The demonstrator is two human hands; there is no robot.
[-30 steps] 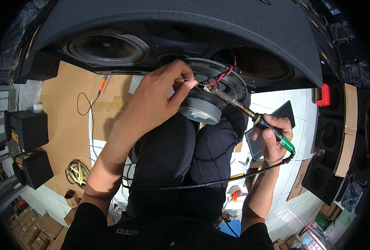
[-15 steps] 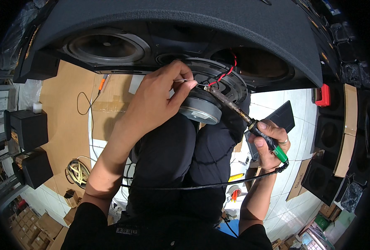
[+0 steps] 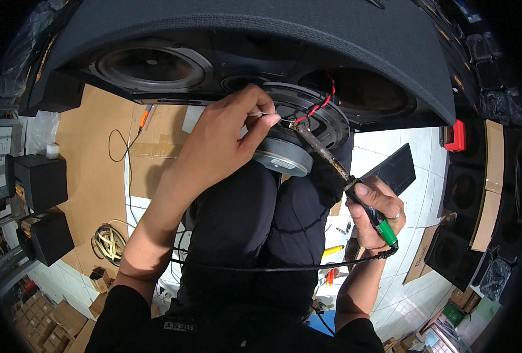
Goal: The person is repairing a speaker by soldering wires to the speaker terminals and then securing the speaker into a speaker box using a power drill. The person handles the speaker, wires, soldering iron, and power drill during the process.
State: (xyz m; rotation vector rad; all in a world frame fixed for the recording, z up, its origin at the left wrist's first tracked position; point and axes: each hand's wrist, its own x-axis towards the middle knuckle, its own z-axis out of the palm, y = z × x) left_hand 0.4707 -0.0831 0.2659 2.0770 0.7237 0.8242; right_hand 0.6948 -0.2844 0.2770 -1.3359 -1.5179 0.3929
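Note:
My left hand (image 3: 228,132) pinches a thin silvery strand of solder wire (image 3: 285,120) between thumb and fingers. The strand's end reaches the terminal of a loose speaker driver (image 3: 283,157), which rests magnet-up on my knees. In my right hand (image 3: 379,212) is a soldering iron (image 3: 325,154) with a black and green handle, its tip at that same terminal. A twisted red and black wire (image 3: 322,105) runs from the terminal up into a round opening (image 3: 367,91) in the large black speaker cabinet (image 3: 261,29). The exact joint is too small to make out.
The iron's black cord (image 3: 255,269) crosses my thighs. A second driver (image 3: 152,66) sits in the cabinet's left side. Small black boxes (image 3: 40,183) stand at left, near a coiled cable (image 3: 108,243). Black speaker boxes (image 3: 467,191) line the right. An orange-handled tool (image 3: 145,116) lies on cardboard.
My right hand has shifted slightly left and down, tilting the soldering iron steeper while its tip stays by the terminal. My left hand is practically still.

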